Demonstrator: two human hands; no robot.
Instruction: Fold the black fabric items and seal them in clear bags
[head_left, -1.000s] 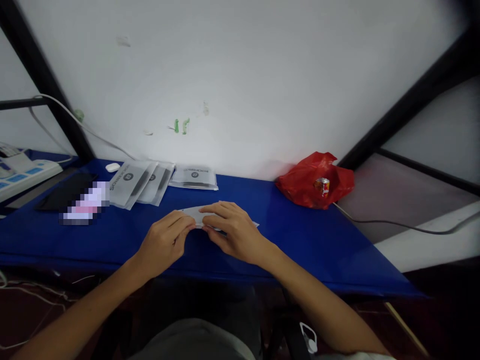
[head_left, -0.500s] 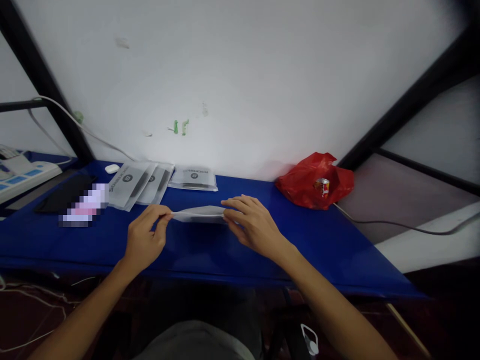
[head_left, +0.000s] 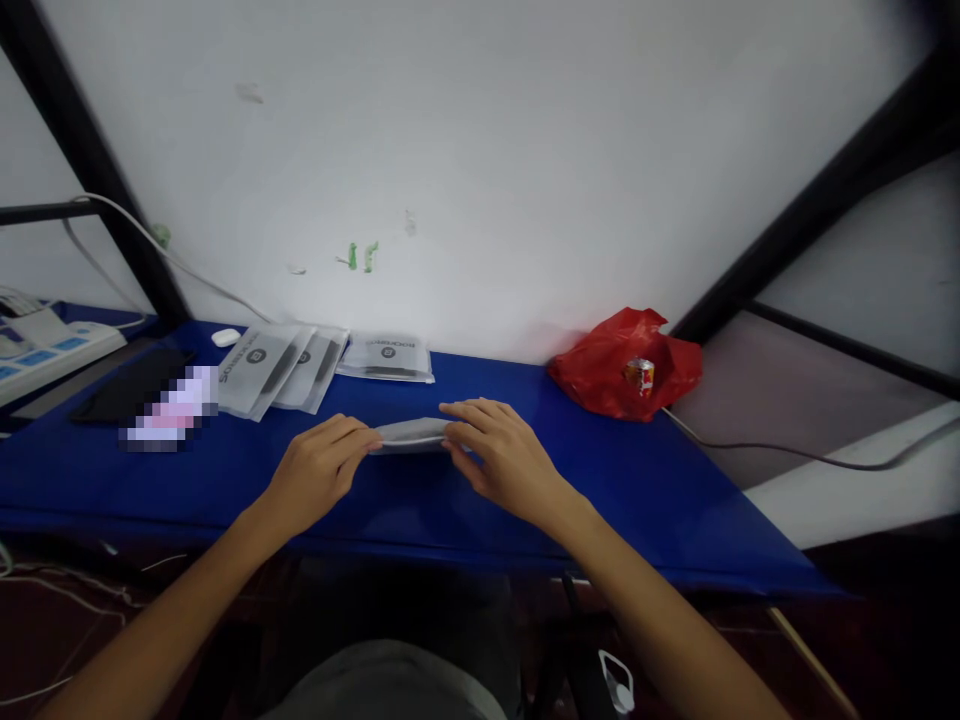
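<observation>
A flat grey-white packet [head_left: 411, 434] is held between both hands just above the blue table [head_left: 225, 480], near its middle. My left hand [head_left: 319, 472] pinches the packet's left end with closed fingers. My right hand [head_left: 499, 455] grips its right end, fingers curled over the top. The packet bows slightly between them.
Several similar printed packets [head_left: 277, 365] lie fanned at the back left, and one more packet [head_left: 388, 356] lies beside them by the wall. A red plastic bag [head_left: 626, 365] sits at the back right. A black flat item [head_left: 124, 385] and a white device [head_left: 45, 340] are at the far left.
My left hand moved back right toward the right hand, so the packet that was stretched out is now shorter and bowed between them.
</observation>
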